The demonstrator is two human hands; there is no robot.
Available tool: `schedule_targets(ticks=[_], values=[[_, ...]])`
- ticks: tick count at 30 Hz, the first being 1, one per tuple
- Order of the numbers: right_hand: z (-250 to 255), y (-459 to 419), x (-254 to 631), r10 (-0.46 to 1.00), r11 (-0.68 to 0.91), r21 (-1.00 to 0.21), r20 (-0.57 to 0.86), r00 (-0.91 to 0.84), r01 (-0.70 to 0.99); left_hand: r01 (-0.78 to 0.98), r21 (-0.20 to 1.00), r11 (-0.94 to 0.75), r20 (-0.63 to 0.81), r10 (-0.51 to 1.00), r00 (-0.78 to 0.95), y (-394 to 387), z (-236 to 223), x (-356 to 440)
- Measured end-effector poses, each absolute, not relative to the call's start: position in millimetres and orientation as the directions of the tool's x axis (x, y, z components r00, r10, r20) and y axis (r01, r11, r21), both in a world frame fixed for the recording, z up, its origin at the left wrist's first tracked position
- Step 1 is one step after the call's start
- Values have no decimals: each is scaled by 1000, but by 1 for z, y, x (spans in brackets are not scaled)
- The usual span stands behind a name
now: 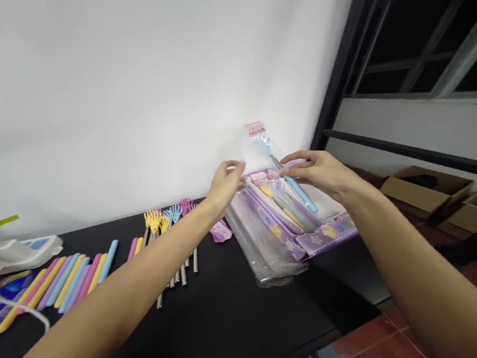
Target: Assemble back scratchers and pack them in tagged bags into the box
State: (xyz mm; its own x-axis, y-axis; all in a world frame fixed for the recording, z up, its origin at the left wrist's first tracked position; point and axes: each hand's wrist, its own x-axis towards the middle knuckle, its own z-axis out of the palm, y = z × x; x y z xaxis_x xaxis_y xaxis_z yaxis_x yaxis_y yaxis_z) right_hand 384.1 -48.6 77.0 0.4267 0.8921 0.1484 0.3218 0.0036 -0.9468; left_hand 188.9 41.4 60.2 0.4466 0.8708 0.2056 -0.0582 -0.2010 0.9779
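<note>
A light-blue back scratcher (pixel 301 192), sealed in a clear pouch (pixel 280 149), is located right of centre in the frame, tilted above a display box (pixel 326 238). The pouch is topped by a pink header card (pixel 255 128); its lettering is too small to be read. The back scratcher is composed of a claw-shaped head, a metal shaft and a smooth rounded handle. It is clamped at the shaft between the thumb and fingers of the right hand (pixel 321 172). The left hand (pixel 225 185) is positioned near the box's upper left edge with fingers curved; whether anything is gripped cannot be told.

The display box is printed in purple with yellow figures and pale stars; its lettering cannot be made out. Packaged back scratchers with yellow and purple parts (pixel 268 191) are contained in it. Clear, wrinkled plastic bags (pixel 268 266) are laid beside it on the black desk (pixel 236 325). Pink-and-purple printed cards (pixel 220 231) are placed to the left.

At centre left, claw heads on metal rods (pixel 154 222) are grouped. Smooth pastel handles (pixel 73 279) are arranged side by side at lower left, near a white plastic device (pixel 34 252).
</note>
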Motion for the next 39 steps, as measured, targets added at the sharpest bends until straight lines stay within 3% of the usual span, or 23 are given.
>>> schedule_targets(ticks=[1, 4, 6, 9, 14, 16, 22, 29, 31, 35, 39], values=[[72, -45, 396, 880, -48, -927, 137, 454, 373, 90, 926, -367, 272, 814, 514, 42, 53, 195], [46, -36, 419, 882, -227, -755, 109, 459, 615, 313, 544, -779, 372, 558, 742, 39, 30, 207], [29, -33, 423, 909, -285, -610, 72, 409, 739, 338, 350, -874, 325, 452, 831, 36, 17, 212], [14, -32, 422, 932, -279, -508, 63, 358, 815, 379, 225, -898, 251, 429, 867, 33, 6, 219], [25, -32, 415, 935, -218, -355, 191, 299, 909, 351, 184, -918, 259, 390, 884, 36, 9, 222], [36, -32, 405, 933, -154, -348, 255, 252, 925, 327, 174, -929, 304, 366, 880, 38, 15, 214], [79, -26, 340, 908, 85, -534, 389, 155, 841, 369, 245, -897, 331, 435, 838, 54, 47, 143], [91, -7, 238, 947, 202, -707, 318, 49, 678, 575, 304, -759, 333, 651, 683, 56, 49, 26], [76, -2, 213, 970, 150, -666, 242, 22, 731, 602, 307, -737, 327, 675, 661, 51, 35, 1], [31, 3, 180, 996, 27, -425, 91, 12, 905, 632, 313, -709, 327, 705, 629, 38, 6, -31], [4, 0, 169, 999, -8, -287, 44, 22, 958, 647, 253, -720, 301, 694, 654, 24, -4, -39]])
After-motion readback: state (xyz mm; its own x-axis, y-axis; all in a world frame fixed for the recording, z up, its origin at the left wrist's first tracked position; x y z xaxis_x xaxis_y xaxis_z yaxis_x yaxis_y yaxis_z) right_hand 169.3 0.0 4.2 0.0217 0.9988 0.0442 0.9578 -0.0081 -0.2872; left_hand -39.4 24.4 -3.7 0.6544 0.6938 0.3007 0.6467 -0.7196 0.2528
